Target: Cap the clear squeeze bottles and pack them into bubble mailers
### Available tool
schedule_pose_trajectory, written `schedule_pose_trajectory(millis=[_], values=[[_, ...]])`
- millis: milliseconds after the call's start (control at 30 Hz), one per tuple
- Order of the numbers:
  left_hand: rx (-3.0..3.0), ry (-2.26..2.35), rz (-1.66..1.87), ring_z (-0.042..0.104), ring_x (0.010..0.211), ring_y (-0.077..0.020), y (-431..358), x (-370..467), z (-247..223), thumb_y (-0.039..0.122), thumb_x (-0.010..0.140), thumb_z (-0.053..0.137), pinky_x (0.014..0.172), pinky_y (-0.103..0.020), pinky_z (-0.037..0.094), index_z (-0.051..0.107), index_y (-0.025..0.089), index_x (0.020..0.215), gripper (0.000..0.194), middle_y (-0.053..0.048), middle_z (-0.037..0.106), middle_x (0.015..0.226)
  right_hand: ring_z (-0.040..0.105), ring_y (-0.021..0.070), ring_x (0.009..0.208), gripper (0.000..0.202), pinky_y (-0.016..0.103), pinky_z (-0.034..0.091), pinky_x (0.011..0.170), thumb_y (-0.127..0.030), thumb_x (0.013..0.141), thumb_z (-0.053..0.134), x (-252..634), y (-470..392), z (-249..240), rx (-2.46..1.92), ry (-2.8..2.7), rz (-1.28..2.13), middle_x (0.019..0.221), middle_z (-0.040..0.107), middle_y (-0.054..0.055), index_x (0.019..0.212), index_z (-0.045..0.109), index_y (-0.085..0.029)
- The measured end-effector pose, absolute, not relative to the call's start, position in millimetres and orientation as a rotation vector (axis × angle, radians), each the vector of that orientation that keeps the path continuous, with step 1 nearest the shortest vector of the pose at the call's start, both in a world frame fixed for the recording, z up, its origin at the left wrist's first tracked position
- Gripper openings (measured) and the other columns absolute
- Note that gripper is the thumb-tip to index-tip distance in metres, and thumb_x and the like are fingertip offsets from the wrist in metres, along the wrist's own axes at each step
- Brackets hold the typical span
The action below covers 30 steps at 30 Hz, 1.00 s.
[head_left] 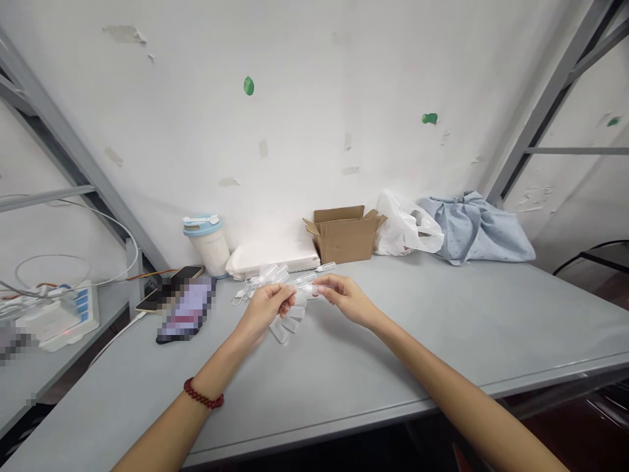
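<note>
Gray tabletop (pixel 457 321) below, I see left hand (pixel 269 305) and right hand (pixel 348 299), frame centre, pinching one clear plastic piece (pixel 305 288); similar pieces (pixel 279 330) lie unheld nearby.

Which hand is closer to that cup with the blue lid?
The left hand: it is in front of the cup and to its right. The right hand is farther off to the right, beyond the left one.
</note>
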<state>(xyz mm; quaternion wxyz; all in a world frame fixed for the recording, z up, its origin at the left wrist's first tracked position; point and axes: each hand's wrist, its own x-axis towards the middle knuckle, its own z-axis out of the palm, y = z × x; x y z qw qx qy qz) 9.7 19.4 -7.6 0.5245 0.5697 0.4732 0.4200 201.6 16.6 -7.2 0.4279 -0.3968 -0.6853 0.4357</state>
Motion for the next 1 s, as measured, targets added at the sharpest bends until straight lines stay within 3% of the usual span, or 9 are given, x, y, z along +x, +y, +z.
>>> schedule_pose_trajectory(millis=[767, 1000], values=[[1.516, 1.221, 0.996, 0.043, 0.049, -0.0077, 17.8, 9.9, -2.2, 0.044, 0.070, 0.058, 0.048, -0.020, 0.036, 0.057, 0.014, 0.060, 0.032, 0.001, 0.055, 0.058, 0.038, 0.0087, 0.056, 0.025, 0.023, 0.033, 0.054, -0.034, 0.081, 0.051, 201.5, 16.0, -6.4, -1.019, -1.725, 1.092, 0.072, 0.058, 0.001, 0.089, 0.064, -0.015], [1.536, 1.220, 0.966, 0.043, 0.048, -0.0082, 15.5, 11.8, 2.2, 0.044, 0.069, 0.058, 0.048, -0.021, 0.036, 0.057, 0.014, 0.060, 0.031, 0.001, 0.055, 0.057, 0.045, 0.0100, 0.061, 0.022, 0.024, 0.036, 0.058, -0.032, 0.081, 0.052, 201.5, 16.0, -7.0, -0.995, -1.729, 1.086, 0.075, 0.060, 0.002, 0.087, 0.064, -0.015]])
